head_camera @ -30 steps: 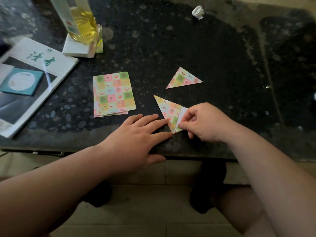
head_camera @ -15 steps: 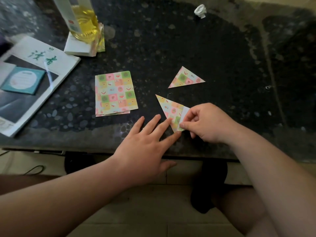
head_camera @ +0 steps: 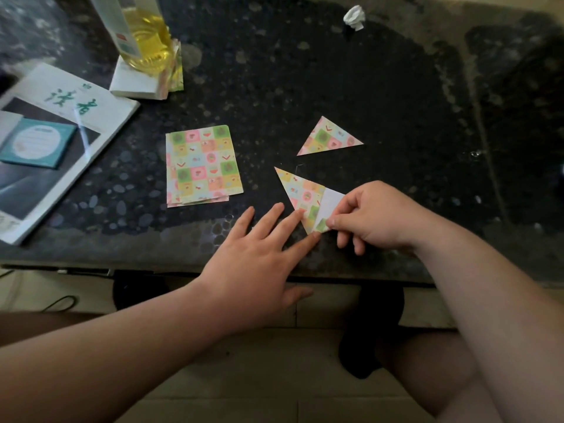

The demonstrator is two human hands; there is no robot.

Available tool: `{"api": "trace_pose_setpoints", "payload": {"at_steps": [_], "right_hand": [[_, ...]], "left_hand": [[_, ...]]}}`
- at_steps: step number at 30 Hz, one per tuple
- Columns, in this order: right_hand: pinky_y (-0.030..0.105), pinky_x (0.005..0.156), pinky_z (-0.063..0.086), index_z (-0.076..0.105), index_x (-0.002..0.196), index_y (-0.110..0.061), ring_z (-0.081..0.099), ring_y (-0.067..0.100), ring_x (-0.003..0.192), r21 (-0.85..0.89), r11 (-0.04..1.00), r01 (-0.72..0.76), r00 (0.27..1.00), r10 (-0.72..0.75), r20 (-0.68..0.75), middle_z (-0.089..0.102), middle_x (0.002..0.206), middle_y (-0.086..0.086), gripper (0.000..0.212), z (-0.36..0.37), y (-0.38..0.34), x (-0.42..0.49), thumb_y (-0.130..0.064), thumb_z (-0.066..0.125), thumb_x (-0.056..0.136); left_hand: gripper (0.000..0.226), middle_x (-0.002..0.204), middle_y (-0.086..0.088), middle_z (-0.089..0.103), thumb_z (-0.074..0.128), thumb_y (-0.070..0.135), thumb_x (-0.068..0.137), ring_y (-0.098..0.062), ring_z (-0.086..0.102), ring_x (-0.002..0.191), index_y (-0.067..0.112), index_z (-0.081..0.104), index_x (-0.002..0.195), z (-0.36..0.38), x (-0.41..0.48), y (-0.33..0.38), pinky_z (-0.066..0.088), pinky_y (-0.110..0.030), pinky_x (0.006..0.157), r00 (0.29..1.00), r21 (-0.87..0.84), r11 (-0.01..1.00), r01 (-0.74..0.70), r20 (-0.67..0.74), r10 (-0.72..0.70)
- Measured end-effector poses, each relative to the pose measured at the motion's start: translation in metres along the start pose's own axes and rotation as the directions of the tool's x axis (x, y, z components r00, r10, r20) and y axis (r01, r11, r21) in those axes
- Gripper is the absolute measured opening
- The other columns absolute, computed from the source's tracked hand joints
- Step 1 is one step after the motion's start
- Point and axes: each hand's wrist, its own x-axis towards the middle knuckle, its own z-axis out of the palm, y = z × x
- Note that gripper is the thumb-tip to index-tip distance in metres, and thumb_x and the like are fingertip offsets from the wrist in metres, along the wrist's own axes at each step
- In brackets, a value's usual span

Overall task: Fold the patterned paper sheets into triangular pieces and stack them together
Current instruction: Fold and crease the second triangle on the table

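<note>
Since 1 s ago the left hand (head_camera: 259,264) has gone from fingers-together & flat to fingers splayed, and the right hand (head_camera: 372,221) has turned up a bit more of the corner it works on, so a small green patch shows by its thumb. Now the left hand lies flat w/ straight, spread fingers, two fingertips touching the near edge of the half-folded sheet (head_camera: 300,193), prob. to pin it so it can't slide on the glossy dark bench (head_camera: 396,87) during the fold. The right hand pinches the near corner of the white flap (head_camera: 331,203), thumb vs. forefinger, other fingers curled under. That flap is the sheet's plain back, i.e. the bit left over past the patterned triangle, and looks set to be folded over. This sheet sits near the bench's front edge, between both hands. Just beyond it, apart & not touching, lies one finished triangle (head_camera: 328,138), parked as the start of the pile, I'd guess. To the left the stack of flat sheets (head_camera: 203,166) waits, edges slightly fanned, so several to go; task looks early. Farther left are a magazine (head_camera: 61,117) & an oil bottle (head_camera: 146,41), well apart from the work, w/ a crumpled paper ball (head_camera: 354,17) at the far side.
</note>
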Motion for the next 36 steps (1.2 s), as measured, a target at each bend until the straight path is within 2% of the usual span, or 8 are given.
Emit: {"api": "trace_pose_setpoints", "payload": {"at_steps": [6,11,16,19,23,26,30,36], "right_hand": [[0.027,0.06,0.046,0.074,0.086,-0.016,0.06,0.008,0.044,0.028,1.0,-0.011,0.998,0.012,-0.056,0.076,0.067,-0.003,0.016,0.004,-0.003,0.0,-0.023,0.067,0.099],[0.026,0.057,0.047,0.073,0.087,-0.016,0.062,0.008,0.045,0.013,1.0,-0.018,0.998,0.018,-0.057,0.076,0.067,-0.002,0.016,0.005,-0.005,0.002,-0.023,0.066,0.099],[0.027,0.048,0.047,0.072,0.093,-0.005,0.067,0.019,0.053,0.152,0.983,-0.103,0.994,0.095,0.061,0.076,0.071,0.011,0.01,-0.009,0.002,0.005,-0.014,0.069,0.097],[0.026,0.047,0.048,0.071,0.093,-0.005,0.069,0.019,0.054,0.142,0.984,-0.108,0.991,0.095,0.094,0.076,0.072,0.012,0.007,-0.009,0.004,0.004,-0.007,0.066,0.097],[0.023,0.045,0.042,0.072,0.091,-0.009,0.064,0.013,0.049,0.068,0.995,-0.067,0.997,0.064,0.045,0.076,0.069,0.006,0.011,-0.002,0.002,0.004,-0.012,0.064,0.098],[0.028,0.053,0.044,0.072,0.087,-0.014,0.056,0.011,0.043,0.018,0.999,-0.038,0.999,0.039,-0.009,0.072,0.061,0.001,0.014,0.0,0.0,0.005,-0.017,0.065,0.098],[0.029,0.062,0.048,0.072,0.081,-0.017,0.063,0.012,0.058,-0.103,0.995,0.0,0.995,-0.01,-0.098,0.07,0.062,-0.002,0.018,0.005,-0.002,0.006,-0.023,0.067,0.097],[0.031,0.052,0.044,0.07,0.094,-0.009,0.055,0.016,0.044,0.061,0.998,-0.023,1.0,0.024,-0.005,0.075,0.066,0.006,0.012,-0.009,0.004,0.006,-0.019,0.065,0.098]], "left_hand": [[0.082,0.163,-0.01,0.035,0.025,0.075,0.09,-0.035,0.028,0.152,0.031,0.034,0.157,-0.003,0.0,0.001,0.029,-0.062,0.119,1.0,-0.023,1.0,-0.004,0.018,0.005],[0.083,0.172,-0.007,0.003,0.023,0.076,0.094,-0.032,-0.001,0.158,0.034,0.004,0.163,-0.003,-0.001,0.0,0.007,-0.059,0.125,1.0,-0.036,0.999,-0.026,-0.011,0.026],[0.084,0.171,-0.004,-0.016,0.025,0.076,0.096,-0.029,-0.018,0.156,0.036,-0.011,0.161,-0.007,-0.001,0.003,-0.004,-0.057,0.125,1.0,-0.045,0.999,-0.016,0.016,0.017],[0.083,0.17,-0.003,-0.017,0.024,0.076,0.096,-0.028,-0.019,0.156,0.036,-0.012,0.161,-0.007,-0.001,0.002,-0.004,-0.057,0.125,0.999,-0.043,0.999,-0.018,0.029,0.019],[0.084,0.171,-0.004,-0.015,0.026,0.076,0.096,-0.029,-0.017,0.156,0.036,-0.01,0.161,-0.007,-0.001,0.003,-0.004,-0.057,0.125,1.0,-0.051,0.999,-0.019,0.02,0.02],[0.085,0.171,-0.004,-0.014,0.027,0.076,0.096,-0.029,-0.016,0.157,0.035,-0.009,0.161,-0.008,-0.001,0.003,-0.003,-0.057,0.126,1.0,-0.055,0.998,-0.016,0.014,0.017],[0.085,0.17,-0.004,-0.019,0.024,0.076,0.097,-0.029,-0.02,0.156,0.034,-0.014,0.16,-0.009,-0.002,0.004,-0.004,-0.057,0.125,0.999,-0.049,0.999,-0.018,0.035,0.02],[0.085,0.171,-0.005,-0.015,0.025,0.075,0.097,-0.03,-0.016,0.157,0.033,-0.009,0.162,-0.006,-0.002,0.002,-0.002,-0.058,0.125,1.0,-0.063,0.998,-0.021,0.006,0.021]]}}
